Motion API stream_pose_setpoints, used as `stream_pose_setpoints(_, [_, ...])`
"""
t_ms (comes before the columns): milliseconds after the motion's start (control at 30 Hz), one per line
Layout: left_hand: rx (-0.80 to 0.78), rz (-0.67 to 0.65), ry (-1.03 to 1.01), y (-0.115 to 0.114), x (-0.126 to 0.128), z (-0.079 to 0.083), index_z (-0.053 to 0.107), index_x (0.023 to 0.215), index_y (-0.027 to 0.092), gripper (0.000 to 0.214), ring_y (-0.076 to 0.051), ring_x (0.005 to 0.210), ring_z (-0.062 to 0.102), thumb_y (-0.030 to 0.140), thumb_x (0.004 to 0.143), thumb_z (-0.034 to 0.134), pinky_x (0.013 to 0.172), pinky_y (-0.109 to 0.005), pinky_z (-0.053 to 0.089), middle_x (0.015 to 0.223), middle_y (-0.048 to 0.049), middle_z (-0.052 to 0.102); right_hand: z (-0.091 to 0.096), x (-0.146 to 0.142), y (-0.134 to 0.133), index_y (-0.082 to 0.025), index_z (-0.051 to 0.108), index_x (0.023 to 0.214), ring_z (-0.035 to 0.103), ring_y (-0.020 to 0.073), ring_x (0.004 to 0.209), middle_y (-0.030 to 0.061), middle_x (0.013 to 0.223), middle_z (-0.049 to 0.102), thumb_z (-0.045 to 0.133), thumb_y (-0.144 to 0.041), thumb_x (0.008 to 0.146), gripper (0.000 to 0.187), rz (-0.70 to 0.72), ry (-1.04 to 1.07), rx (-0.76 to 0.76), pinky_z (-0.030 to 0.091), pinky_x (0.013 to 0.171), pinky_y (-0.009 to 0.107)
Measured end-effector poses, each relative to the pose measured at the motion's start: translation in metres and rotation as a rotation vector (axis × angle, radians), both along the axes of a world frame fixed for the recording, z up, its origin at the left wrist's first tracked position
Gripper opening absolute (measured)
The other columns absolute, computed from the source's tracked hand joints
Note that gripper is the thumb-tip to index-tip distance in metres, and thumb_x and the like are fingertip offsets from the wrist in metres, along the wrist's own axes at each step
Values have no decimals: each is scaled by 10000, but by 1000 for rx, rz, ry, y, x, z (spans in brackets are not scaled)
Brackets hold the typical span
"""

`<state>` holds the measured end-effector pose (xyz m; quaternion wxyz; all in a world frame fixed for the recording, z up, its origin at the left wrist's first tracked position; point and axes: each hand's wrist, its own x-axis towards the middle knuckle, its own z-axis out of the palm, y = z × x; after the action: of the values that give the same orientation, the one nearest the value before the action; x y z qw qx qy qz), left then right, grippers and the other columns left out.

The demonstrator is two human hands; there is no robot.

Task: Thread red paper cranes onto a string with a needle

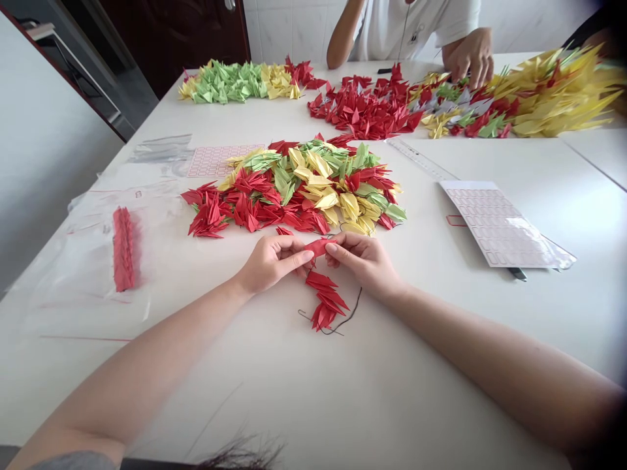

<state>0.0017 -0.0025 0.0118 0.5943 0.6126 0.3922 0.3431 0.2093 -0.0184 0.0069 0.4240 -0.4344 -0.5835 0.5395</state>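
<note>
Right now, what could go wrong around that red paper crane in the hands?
Three possible risks:
1. The red paper crane is pinched between the left hand and right hand; thin paper could crease.
2. The loose dark thread could snag the red cranes lying along it.
3. A careless elbow or wrist could disturb the mixed pile of paper cranes just beyond the hands.

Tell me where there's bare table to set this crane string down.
Bare table lies right of your right hand and the crane string, below the label sheet. Another patch sits between your left hand and the plastic bag. It's crowded at the crane pile and the far crane rows.
</note>
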Motion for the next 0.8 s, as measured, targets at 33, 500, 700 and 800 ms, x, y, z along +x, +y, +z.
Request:
stream_pose_setpoints(33, [1, -8, 16, 0, 0, -2, 702, 781, 115, 270, -145, 610, 689, 380, 821, 743, 617, -238, 569, 706, -57, 724, 0, 0, 0, -179, 676, 812, 584, 136, 648, 28, 720, 648, 724, -639, 816, 462, -1, -19, 3, 535, 639, 281])
stream_pose_setpoints(500, [10, -74, -91, -1, 0, 3, 690, 802, 131, 291, -124, 592, 658, 413, 831, 755, 612, -242, 558, 729, -41, 708, -3, 0, 0, -181, 689, 853, 664, 170, 758, 49, 814, 701, 716, -580, 854, 401, 157, 35, 21, 579, 726, 321])
stream_pose_setpoints(700, [-74, -86, -144, 2, 1, 1, 661, 755, 133, 387, -119, 584, 650, 502, 827, 754, 589, -237, 559, 705, -30, 678, -10, -2, -1, -253, 551, 1182, 659, 136, 729, 47, 1052, 668, 833, -481, 776, 544, 72, 90, 117, 560, 629, 281])
stream_pose_setpoints(800, [-88, -114, -120, 3, 0, -1, 667, 768, 128, 417, -121, 588, 649, 534, 828, 746, 589, -236, 556, 696, -33, 675, -9, -2, -1, -237, 595, 1157, 709, 174, 813, 69, 1068, 689, 788, -501, 821, 469, 125, 86, 100, 594, 694, 310])
